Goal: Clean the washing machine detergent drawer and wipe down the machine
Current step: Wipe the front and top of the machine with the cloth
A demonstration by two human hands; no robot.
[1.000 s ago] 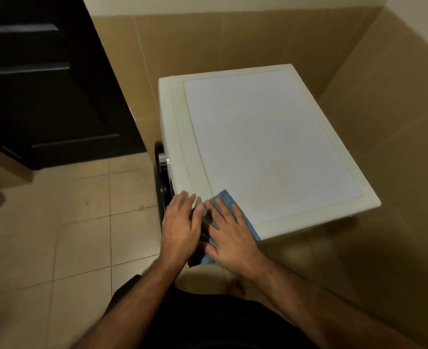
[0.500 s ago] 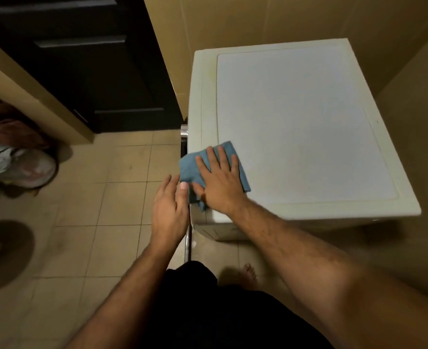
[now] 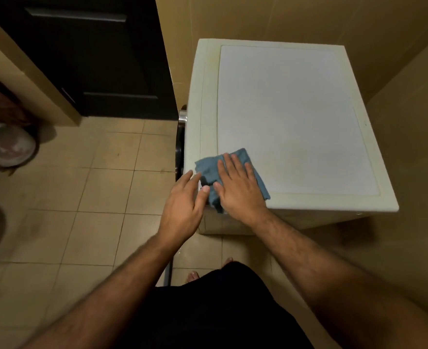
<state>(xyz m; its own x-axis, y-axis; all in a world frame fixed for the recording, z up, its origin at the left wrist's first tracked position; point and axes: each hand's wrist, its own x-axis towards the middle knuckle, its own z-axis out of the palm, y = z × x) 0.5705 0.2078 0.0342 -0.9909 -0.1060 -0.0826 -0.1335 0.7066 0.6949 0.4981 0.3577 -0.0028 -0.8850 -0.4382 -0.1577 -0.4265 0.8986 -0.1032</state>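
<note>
The blue cloth [image 3: 229, 172] lies on the washing machine [image 3: 296, 117] top's near-left corner; it looks soft and light, so I'd keep pressing it flat. My right hand [image 3: 238, 187] lies spread on it; left hand [image 3: 182, 205] hovers beside, fingers relaxed, empty.

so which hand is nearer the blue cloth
Right. The right hand lies flat on the blue cloth; the left hand is beside its left edge.
</note>
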